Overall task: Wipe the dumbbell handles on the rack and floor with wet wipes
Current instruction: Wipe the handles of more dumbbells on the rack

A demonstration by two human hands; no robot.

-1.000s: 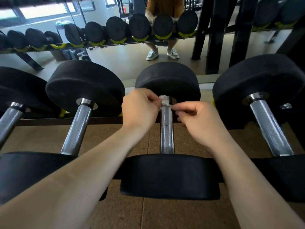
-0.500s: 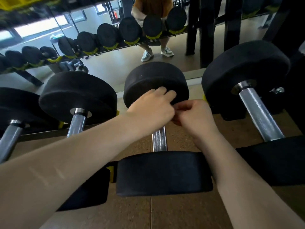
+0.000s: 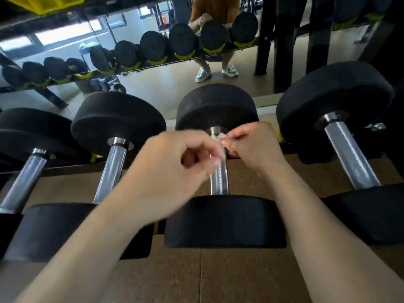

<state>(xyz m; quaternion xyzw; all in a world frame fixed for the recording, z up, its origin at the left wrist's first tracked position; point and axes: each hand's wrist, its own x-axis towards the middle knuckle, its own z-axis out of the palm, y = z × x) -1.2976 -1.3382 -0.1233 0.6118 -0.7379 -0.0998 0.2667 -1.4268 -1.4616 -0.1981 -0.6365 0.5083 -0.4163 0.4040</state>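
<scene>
Small white crumpled wet wipe [image 3: 219,136] pinched in right hand [image 3: 251,145] grip against knurled chrome handle [image 3: 219,182] of black round-headed dumbbell [image 3: 225,221]; left hand [image 3: 172,171] grip blurred, curled beside handle, hold unclear

Speckled brown floor [image 3: 240,278] down below, seams running between the tiles. Straight ahead there's a wall mirror [image 3: 153,90], and in it a bright window [image 3: 65,37] glows with daylight. Black uprights [image 3: 284,40] stand on the right.
</scene>
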